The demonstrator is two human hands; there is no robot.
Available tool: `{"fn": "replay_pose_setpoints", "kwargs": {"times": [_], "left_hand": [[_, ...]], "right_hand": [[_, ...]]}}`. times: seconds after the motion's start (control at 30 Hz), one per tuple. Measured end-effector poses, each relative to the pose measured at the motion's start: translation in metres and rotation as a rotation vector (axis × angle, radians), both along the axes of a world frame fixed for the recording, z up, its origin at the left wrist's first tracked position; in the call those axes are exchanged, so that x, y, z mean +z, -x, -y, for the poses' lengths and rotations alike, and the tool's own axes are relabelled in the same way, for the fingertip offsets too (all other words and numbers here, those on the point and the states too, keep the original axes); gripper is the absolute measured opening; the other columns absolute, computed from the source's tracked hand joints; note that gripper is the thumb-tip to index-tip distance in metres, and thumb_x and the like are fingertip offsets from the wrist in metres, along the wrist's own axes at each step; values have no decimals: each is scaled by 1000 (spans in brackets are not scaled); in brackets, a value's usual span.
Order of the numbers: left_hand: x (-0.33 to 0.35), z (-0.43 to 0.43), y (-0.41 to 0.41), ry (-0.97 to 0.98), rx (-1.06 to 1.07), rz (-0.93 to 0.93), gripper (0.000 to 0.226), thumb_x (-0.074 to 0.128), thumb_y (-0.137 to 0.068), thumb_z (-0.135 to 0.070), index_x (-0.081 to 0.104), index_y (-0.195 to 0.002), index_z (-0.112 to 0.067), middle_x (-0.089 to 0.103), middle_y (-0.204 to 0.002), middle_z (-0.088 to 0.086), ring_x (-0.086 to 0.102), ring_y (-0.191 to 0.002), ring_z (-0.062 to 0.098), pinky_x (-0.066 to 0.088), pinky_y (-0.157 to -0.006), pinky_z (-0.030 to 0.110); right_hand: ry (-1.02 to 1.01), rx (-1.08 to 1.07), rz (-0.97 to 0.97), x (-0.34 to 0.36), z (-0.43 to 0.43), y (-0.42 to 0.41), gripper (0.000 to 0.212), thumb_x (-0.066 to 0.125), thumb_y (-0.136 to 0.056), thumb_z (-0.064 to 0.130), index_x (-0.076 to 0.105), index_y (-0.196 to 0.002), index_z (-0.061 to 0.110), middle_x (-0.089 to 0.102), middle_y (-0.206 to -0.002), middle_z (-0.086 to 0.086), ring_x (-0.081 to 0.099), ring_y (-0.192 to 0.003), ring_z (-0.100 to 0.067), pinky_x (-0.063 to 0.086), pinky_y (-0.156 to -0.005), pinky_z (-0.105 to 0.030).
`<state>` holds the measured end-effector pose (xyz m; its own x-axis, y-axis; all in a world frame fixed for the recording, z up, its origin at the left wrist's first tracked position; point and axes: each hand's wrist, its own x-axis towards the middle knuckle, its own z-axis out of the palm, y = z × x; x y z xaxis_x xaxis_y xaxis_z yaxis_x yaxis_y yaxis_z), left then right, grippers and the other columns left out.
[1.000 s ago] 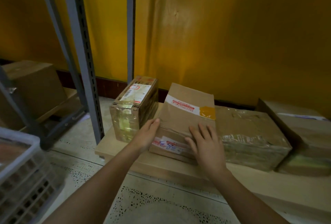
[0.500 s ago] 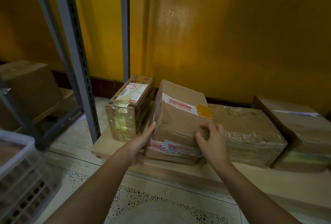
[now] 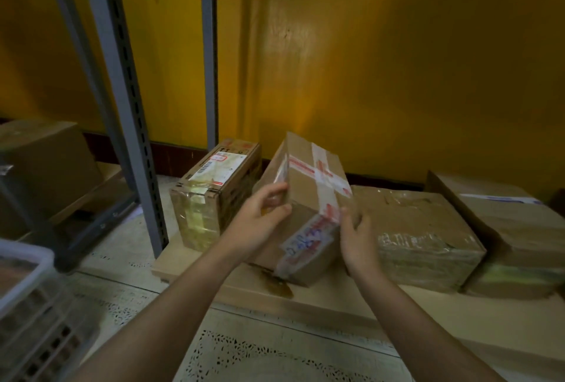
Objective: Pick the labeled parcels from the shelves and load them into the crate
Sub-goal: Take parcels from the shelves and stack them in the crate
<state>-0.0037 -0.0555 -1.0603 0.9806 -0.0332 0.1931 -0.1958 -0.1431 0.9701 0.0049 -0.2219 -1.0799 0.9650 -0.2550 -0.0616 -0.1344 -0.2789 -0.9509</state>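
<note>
**Parcel tilted between both hands**

The left hand (image 3: pixel 260 221) grips the parcel (image 3: pixel 308 198) at its left edge, thumb on top. The right hand (image 3: pixel 356 238) lies against its right side; whether those fingers clasp, I cannot tell. The parcel stands tilted, low corner on the shelf (image 3: pixel 336 294), between a labeled box (image 3: pixel 214 192) and a wrapped box (image 3: pixel 422 228). The crate (image 3: pixel 21 271) sits far left.

a yellow wall (image 3: pixel 397 45) rises behind, with a dark skirting (image 3: pixel 171 155) above the pale patterned floor (image 3: pixel 275 351)
</note>
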Motion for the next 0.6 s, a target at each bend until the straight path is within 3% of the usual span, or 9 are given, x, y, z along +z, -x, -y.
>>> {"fn": "replay_pose_setpoints", "kwargs": {"times": [0.07,0.13,0.23,0.33,0.4,0.43,0.5,0.57,0.6], "left_hand": [[-3,7,1,-66,-75,8,32,47,-93,-6,53,-120,-22,48,-131,-4,46,-115,2,40,-81,-1],[-7,16,2,-121,-164,-21,35,40,-95,-2,52,-124,-16,41,-133,-10,37,-122,0,34,-81,-7],[-11,20,0,-146,-196,-46,37,38,-93,5,53,-124,-8,45,-134,-1,42,-122,7,37,-78,-5],[-21,7,-8,-247,129,-88,33,53,-90,-8,53,-124,-7,48,-132,6,48,-119,16,41,-92,13],[-33,-2,-7,-275,337,-341,66,64,-82,-35,37,-137,-11,39,-140,12,39,-128,29,37,-103,34],[-37,-3,-4,-193,350,-515,78,65,-78,-43,30,-140,-12,38,-141,12,39,-127,31,37,-101,35],[-43,0,3,35,251,-682,56,62,-82,-42,46,-128,-14,59,-120,8,56,-106,25,45,-82,31],[-48,3,4,217,222,-616,18,62,-85,-34,60,-95,-20,69,-79,-3,65,-71,11,52,-57,21],[-48,3,3,249,250,-533,9,62,-85,-29,59,-85,-20,67,-72,-6,64,-61,7,51,-50,19]], "right_hand": [[332,-36,200,4,11,-6,56,41,-95,37,21,-146,26,21,-151,-6,31,-129,-23,37,-101,-44],[492,112,274,15,18,-12,58,40,-90,54,28,-143,34,16,-155,3,11,-142,-22,14,-114,-50],[437,369,177,25,16,-16,85,45,-71,76,28,-143,34,30,-150,5,29,-136,-20,31,-108,-51],[464,331,192,24,11,-20,77,53,-78,61,26,-144,31,35,-146,3,38,-130,-20,39,-103,-49],[445,291,216,21,9,-19,72,52,-81,53,25,-143,30,36,-145,1,37,-130,-22,38,-103,-50],[446,273,227,20,7,-17,71,52,-80,50,26,-143,30,36,-144,0,36,-130,-22,37,-103,-50],[436,251,249,20,4,-12,70,53,-78,46,28,-142,30,37,-142,-1,36,-129,-22,37,-103,-51],[416,258,269,20,3,-9,70,55,-76,44,28,-140,35,37,-139,-1,35,-128,-22,38,-102,-51],[393,256,276,20,4,-7,70,55,-74,43,28,-139,37,37,-138,-1,35,-127,-21,38,-102,-50]]}}
